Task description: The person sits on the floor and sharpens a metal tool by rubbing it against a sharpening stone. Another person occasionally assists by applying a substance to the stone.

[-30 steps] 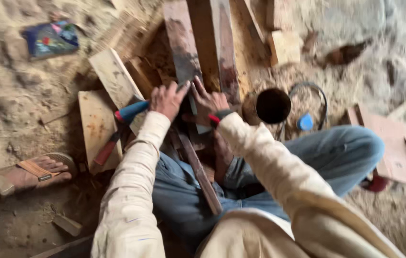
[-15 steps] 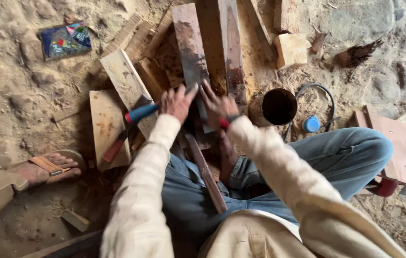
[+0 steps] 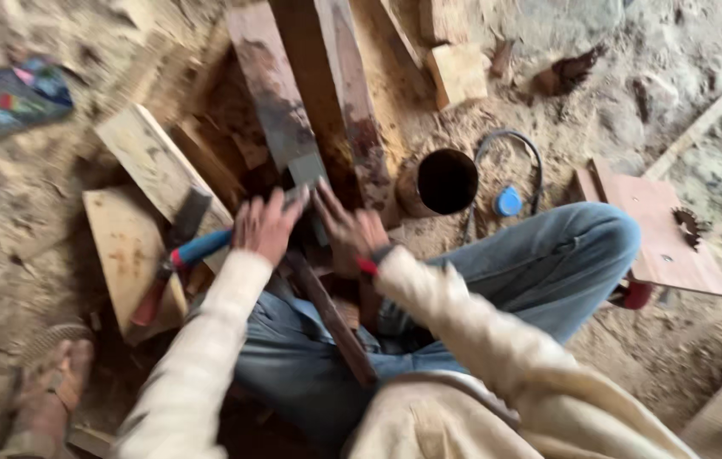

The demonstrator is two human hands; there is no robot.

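I sit on sandy ground with my knees apart. My left hand (image 3: 263, 225) and my right hand (image 3: 342, 229) reach forward side by side with fingers spread. Their fingertips touch the near grey end of a long dark plank (image 3: 271, 102) that runs away from me. A second dark plank (image 3: 352, 110) lies just right of it. A hammer with a blue and red handle (image 3: 199, 248) lies just left of my left hand, its head on a pale board. A thin dark wooden strip (image 3: 331, 319) lies across my lap. The picture is blurred.
Pale boards (image 3: 148, 161) lie at the left. To the right are a dark round pot (image 3: 446, 180), a blue cap (image 3: 508, 202), a black hose loop (image 3: 514, 140) and a reddish board (image 3: 662, 246) carrying a toothed wheel (image 3: 688, 225). A wood block (image 3: 456, 75) lies beyond. A sandalled foot (image 3: 50, 382) is lower left.
Both hands have stayed together at the plank's near end, shifting slightly forward on it. The view has swung a little and become blurrier.
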